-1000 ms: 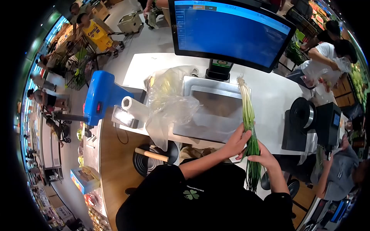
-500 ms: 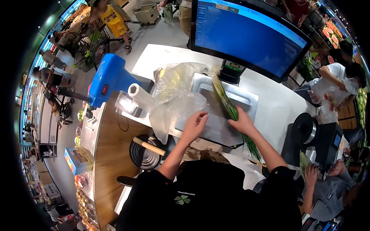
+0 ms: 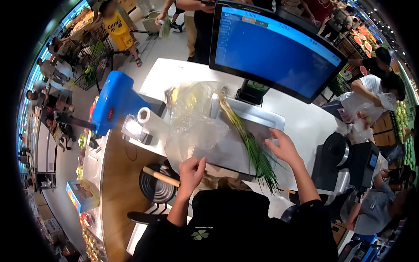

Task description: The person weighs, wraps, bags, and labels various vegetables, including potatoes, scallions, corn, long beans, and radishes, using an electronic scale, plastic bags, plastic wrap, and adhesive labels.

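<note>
Onions (image 3: 245, 136) lie diagonally across the tray (image 3: 269, 117), between the two hands. Right hand (image 3: 281, 146) is nearer: its fingertips sit just beside the leaves, on their right, with a narrow gap visible. Left hand (image 3: 191, 172) is well apart, to the left of the leaves and close to the person's body.

Right fingers: partly spread, slightly bent, thumb apart from the forefinger; nothing in the grasp. Left fingers: curled in toward the palm as a loose fist, thumb pointing up; no object seen in it. Lower edge of the bag (image 3: 192, 115) lies close by; contact with the left hand cannot be told.

Onions: one long, loose bunch. Pale root ends at the far left of the tray, beside the bag; stalks yellowish-white, grading to dark green. Leaves fan out toward the person, tips running past the near edge of the tray. A few thin leaves stray to the right.

Surroundings: clear bag overlaps the tray's left side; roll (image 3: 153, 122) stands to its left; monitor (image 3: 277, 52) beyond the tray.
</note>
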Demonstrator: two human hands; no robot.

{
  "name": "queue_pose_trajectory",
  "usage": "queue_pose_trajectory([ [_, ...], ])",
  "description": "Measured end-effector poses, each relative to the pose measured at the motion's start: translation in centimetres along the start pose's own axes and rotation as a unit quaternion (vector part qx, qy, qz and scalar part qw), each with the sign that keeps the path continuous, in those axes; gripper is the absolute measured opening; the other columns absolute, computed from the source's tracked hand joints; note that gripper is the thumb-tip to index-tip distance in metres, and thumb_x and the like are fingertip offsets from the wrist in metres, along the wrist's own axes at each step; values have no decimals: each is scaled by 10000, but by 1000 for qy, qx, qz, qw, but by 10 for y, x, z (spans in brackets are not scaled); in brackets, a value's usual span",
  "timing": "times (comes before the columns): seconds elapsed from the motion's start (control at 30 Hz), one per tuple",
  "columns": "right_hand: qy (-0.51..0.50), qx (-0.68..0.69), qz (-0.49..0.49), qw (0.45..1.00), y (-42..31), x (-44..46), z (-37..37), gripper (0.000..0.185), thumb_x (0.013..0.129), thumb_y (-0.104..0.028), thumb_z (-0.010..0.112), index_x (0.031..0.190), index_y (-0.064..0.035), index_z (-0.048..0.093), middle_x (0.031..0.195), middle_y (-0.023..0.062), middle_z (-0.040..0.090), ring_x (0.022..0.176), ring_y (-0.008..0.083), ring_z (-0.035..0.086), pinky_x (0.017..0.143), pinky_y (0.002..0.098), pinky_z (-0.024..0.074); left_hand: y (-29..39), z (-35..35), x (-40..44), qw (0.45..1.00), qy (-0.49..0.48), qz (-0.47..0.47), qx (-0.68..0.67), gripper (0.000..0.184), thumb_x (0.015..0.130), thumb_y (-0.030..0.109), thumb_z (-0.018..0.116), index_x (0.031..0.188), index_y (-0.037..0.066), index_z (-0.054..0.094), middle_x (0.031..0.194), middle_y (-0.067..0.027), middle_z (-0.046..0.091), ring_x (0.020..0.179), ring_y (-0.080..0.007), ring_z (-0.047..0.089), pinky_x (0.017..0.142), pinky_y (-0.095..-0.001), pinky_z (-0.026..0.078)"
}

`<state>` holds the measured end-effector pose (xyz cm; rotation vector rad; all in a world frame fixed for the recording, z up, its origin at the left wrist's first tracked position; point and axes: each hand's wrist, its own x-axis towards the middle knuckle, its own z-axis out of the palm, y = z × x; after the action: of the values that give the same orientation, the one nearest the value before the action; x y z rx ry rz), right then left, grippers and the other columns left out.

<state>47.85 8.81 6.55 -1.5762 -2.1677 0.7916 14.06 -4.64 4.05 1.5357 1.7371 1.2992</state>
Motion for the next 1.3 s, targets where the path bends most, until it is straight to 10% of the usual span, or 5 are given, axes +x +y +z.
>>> queue_pose_trajectory([
  [0.23,111,-4,-81,991,-62,25,-36,244,897,-160,681,1083,-1,696,1128,185,672,1045,356,654,892,408,526,15,-7,43,995,-53,13,-89,20,918,3,671,924,-15,666,777,-119,721,638,-176,689,603,-289,533],
  [0.4,275,-99,-270,917,-128,85,-39,237,833,-107,700,1053,-19,697,1302,178,622,1104,357,622,913,431,517,1,-21,56,987,-99,15,-126,325,946,-103,444,1217,1,591,954,-144,747,746,-233,721,708,-315,555],
  [0.7,360,-290,-290,838,-201,173,-38,575,800,-99,701,1358,-97,563,1491,153,499,1095,303,561,858,411,466,0,-59,67,990,-127,46,-38,222,936,16,587,1150,-1,645,1010,-158,691,790,-261,682,741,-355,522],
  [0.9,271,-178,-295,899,-198,150,-16,561,826,-98,705,1367,-77,558,1410,160,564,992,322,584,842,407,467,-12,-64,67,989,-142,37,13,294,939,94,638,1223,16,632,1065,-185,692,855,-312,677,782,-402,534],
  [1.3,169,71,43,982,-68,21,79,308,902,-120,644,1186,1,646,1141,212,676,1084,407,627,954,454,495,-30,-50,84,989,-145,4,-39,912,874,195,745,1567,-62,211,1521,-303,407,1175,-376,624,972,-429,520],
])
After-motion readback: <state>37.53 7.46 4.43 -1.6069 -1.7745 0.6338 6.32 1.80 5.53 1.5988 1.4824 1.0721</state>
